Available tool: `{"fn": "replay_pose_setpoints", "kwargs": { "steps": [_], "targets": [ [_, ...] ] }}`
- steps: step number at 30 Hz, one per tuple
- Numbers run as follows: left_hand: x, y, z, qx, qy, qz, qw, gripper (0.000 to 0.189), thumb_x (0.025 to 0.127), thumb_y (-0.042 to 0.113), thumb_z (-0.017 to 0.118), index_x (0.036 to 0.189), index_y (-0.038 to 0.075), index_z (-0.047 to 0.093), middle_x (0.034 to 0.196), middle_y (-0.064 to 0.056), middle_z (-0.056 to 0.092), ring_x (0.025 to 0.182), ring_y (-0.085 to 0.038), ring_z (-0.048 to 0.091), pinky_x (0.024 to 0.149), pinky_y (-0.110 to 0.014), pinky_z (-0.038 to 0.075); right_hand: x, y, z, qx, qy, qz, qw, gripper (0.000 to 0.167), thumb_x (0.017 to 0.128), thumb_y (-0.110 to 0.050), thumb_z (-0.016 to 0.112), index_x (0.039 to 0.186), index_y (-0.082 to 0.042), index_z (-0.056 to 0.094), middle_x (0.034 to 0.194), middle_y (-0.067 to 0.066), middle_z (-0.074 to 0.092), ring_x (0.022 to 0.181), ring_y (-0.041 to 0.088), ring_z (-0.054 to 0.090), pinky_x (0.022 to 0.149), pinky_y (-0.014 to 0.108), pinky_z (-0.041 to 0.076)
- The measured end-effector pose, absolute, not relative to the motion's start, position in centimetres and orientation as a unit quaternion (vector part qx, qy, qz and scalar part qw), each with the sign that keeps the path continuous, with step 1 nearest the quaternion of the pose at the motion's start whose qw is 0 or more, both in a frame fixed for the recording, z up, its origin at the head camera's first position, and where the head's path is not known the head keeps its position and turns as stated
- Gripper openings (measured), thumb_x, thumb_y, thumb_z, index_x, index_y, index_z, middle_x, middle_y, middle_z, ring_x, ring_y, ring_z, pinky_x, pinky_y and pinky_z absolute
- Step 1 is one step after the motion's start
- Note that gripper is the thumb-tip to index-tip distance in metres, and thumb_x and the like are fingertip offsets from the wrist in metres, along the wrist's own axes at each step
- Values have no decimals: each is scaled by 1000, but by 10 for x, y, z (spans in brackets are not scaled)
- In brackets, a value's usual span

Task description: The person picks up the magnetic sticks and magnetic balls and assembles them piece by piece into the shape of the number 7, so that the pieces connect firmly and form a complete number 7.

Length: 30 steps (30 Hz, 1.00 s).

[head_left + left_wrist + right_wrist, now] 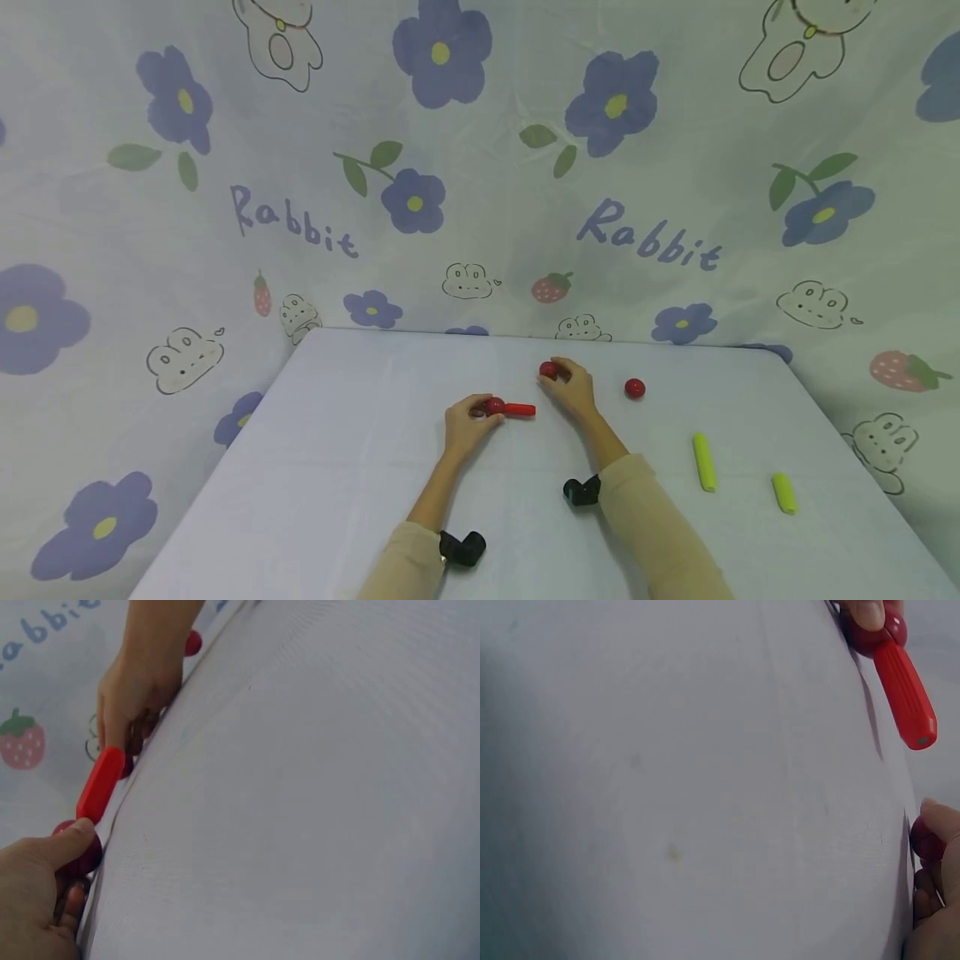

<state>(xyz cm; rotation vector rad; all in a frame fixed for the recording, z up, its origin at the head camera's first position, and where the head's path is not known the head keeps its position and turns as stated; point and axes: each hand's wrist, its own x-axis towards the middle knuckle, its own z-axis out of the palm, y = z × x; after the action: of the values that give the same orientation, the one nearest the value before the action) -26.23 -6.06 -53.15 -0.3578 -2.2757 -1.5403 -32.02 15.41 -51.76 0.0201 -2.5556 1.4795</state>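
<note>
Ball (496, 406), dark red, sat pinched between thumb and fingers of the left hand (467, 427), a red stick (521, 410) touching it and pointing right; thumb and fingers of the right hand (576, 392) gripped a second ball (548, 370), farther back over the white table (337, 467); a third ball (634, 388) lay to the right of that hand; two yellow-green sticks (704, 462) lay nearer the front, apart.

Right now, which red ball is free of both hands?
Rightmost red ball, loose on the table; left hand grips the leftmost ball, right hand the middle ball.
</note>
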Motion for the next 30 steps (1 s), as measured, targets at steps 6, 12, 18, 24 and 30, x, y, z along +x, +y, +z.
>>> {"fn": "replay_pose_setpoints", "kwargs": {
  "steps": [6,12,18,24,30],
  "targets": [
    [-261,-60,-532,-130,-809,-542,185,37,69,6,81,101,-6,68,96,-19,70,77,-28,66,71,-32,55,-318,155,-519,16,-864,495,90,47,84,-21,71,126,-3,57,129,16,56,122,31,49,103,43,39],
    [-261,-59,-532,-129,-811,-539,188,37,69,5,81,102,-6,68,96,-18,70,77,-27,66,71,-33,55,-314,161,-521,33,-856,510,84,48,82,-20,73,125,-2,58,123,16,59,116,30,53,100,45,41],
    [-262,-60,-533,-131,-811,-538,189,36,69,5,81,102,-6,68,97,-19,70,77,-28,66,72,-33,55,-308,168,-519,37,-853,516,72,49,82,-22,74,124,-2,59,118,15,62,110,28,55,96,42,45],
    [-261,-60,-532,-128,-812,-536,193,36,69,5,81,102,-5,68,96,-18,70,77,-27,66,71,-32,55,-298,171,-514,39,-853,517,60,49,81,-21,74,124,-2,59,122,15,61,109,29,57,94,42,47],
    [-262,-61,-532,-132,-810,-537,196,37,69,5,81,101,-6,68,96,-18,70,76,-27,66,71,-30,55,-289,176,-512,53,-845,531,47,49,79,-16,75,123,1,59,123,18,60,109,32,58,94,41,47]
  ]
}}
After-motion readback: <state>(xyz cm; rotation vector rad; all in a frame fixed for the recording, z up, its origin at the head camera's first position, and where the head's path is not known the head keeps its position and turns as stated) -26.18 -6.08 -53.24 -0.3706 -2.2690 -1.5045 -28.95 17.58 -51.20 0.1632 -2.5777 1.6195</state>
